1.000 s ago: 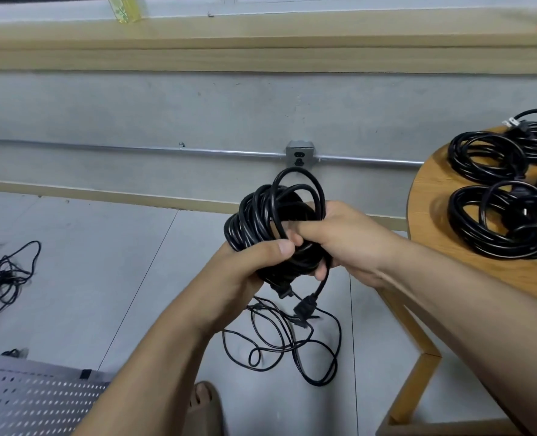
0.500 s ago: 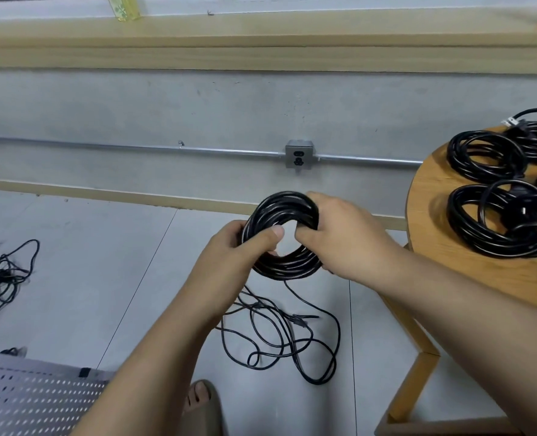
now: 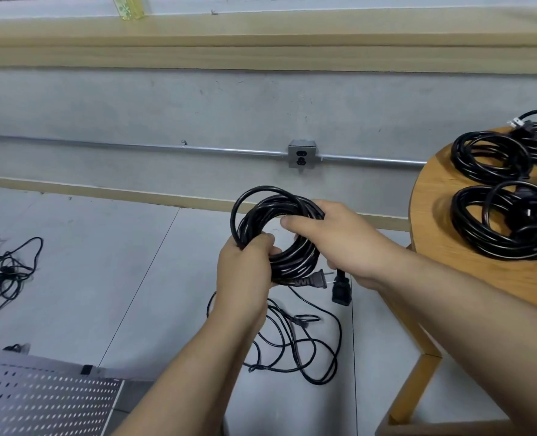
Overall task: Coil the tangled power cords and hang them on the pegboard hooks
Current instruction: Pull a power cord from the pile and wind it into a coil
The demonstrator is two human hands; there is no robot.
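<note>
black coiled power cord (image 3: 292, 259) held in mid-air above floor, between both hands. left hand (image 3: 242, 272) curled round lower-left of coil. right hand (image 3: 346, 243) grips right side, thumb over strands, fingers hidden behind. two-prong plug (image 3: 313, 281) and connector end (image 3: 341, 289) stick out below. loose cord (image 3: 339, 335) on floor, partly behind left forearm. finished coils (image 3: 478, 240) on round wooden table (image 3: 434, 199), cut off at right. pegboard (image 3: 40, 401) cropped bottom-left.

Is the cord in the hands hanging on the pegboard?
No, the left hand and right hand hold the coiled cord, off the pegboard.

both hands grip black coiled cord (image 3: 279, 237), l hand (image 3: 245, 269), r hand (image 3: 336, 240), plugs dangling
</note>
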